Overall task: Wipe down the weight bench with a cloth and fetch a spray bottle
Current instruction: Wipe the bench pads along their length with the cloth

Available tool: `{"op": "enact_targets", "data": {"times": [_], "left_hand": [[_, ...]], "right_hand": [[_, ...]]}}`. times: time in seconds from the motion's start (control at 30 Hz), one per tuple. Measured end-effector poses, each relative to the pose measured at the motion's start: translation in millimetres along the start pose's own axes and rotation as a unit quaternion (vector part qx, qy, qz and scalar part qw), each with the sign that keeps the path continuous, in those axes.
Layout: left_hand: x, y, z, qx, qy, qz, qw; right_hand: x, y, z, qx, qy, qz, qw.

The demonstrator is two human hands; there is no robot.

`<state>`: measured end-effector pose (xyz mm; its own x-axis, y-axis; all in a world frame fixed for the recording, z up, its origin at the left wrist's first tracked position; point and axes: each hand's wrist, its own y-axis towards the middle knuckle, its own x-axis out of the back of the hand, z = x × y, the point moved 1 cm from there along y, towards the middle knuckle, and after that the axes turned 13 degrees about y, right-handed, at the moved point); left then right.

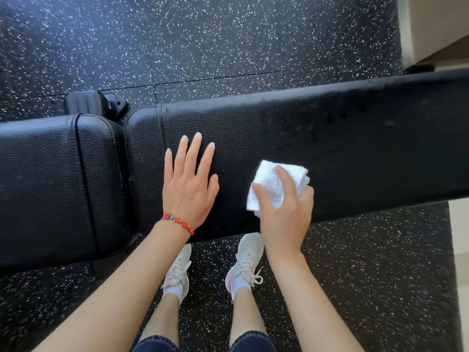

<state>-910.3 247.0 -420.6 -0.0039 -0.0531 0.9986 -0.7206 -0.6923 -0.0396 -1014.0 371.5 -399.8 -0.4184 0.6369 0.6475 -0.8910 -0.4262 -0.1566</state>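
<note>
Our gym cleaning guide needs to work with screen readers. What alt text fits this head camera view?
Seen from above, a person's right hand holds a folded white cloth on a black padded weight bench, while the left hand rests flat on the pad beside it. White sneakers stand on speckled black floor.

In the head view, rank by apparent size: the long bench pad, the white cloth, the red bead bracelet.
1. Long bench pad, by far the largest.
2. White cloth, partly hidden by the right hand.
3. Red bead bracelet, smallest.
</note>
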Motion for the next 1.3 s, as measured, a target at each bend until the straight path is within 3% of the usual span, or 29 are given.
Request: {"op": "enact_targets", "data": {"times": [0.13, 0.3, 0.53, 0.67, 0.73, 0.87, 0.97, 1.17, 1.23, 1.3], "left_hand": [[-2, 0, 1, -0.006, 0.009, 0.002, 1.000], [-1, 3, -1, 0.003, 0.011, 0.009, 1.000], [3, 32, -23, -0.006, 0.001, -0.006, 1.000], [-5, 38, -33, -0.001, 0.021, -0.005, 1.000], [-9, 37, -31, 0.000, 0.024, -0.012, 1.000], [-9, 37, -30, 0.001, 0.029, -0.016, 0.999], [-10, 37, -32, 0.001, 0.037, -0.017, 0.999], [-5, 36, -37, 0.013, 0.049, -0.019, 0.999], [-2, 35, -41, 0.021, 0.044, -0.025, 0.998], [0, 32, -48, 0.014, 0.036, -0.026, 0.999]], "right_hand": [[-10, 26, 12, 0.051, -0.008, 0.000, 0.999], [-26, 124, 36, 0.098, -0.030, -0.004, 0.995], [-13, 83, 17, 0.164, -0.035, 0.047, 0.985], [-5, 102, 12, 0.248, -0.059, 0.085, 0.963], [6, 125, 7, 0.238, -0.068, 0.064, 0.967], [38, 172, -17, 0.126, -0.054, -0.017, 0.990], [32, 165, -15, 0.110, -0.061, -0.038, 0.991], [6, 92, 2, 0.277, -0.069, 0.069, 0.956], [15, 99, -5, 0.298, -0.085, 0.086, 0.947], [33, 112, -19, 0.262, -0.078, 0.062, 0.960]]}}
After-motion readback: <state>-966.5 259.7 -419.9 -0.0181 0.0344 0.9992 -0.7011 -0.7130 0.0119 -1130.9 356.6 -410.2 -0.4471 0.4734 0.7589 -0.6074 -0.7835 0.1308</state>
